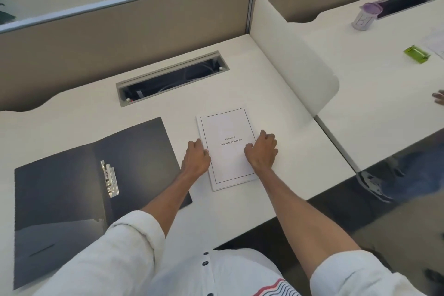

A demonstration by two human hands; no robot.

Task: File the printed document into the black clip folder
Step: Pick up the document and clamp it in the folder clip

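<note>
The printed document (227, 158), a thin white stack with a framed title page, lies flat on the white desk (288, 151). My left hand (195, 158) curls its fingers against the stack's left edge. My right hand (262, 151) rests on the right edge, fingers bent over the paper. The black clip folder (72, 187) lies open to the left of the document, with its silver clip (110, 179) near the spine. My left forearm crosses the folder's right corner.
A cable slot (171, 78) is cut into the desk behind the document. A white divider (295, 55) stands at the right. On the neighbouring desk are a purple-lidded jar (366, 17), a green object (416, 54), and another person's fingertips (439, 97).
</note>
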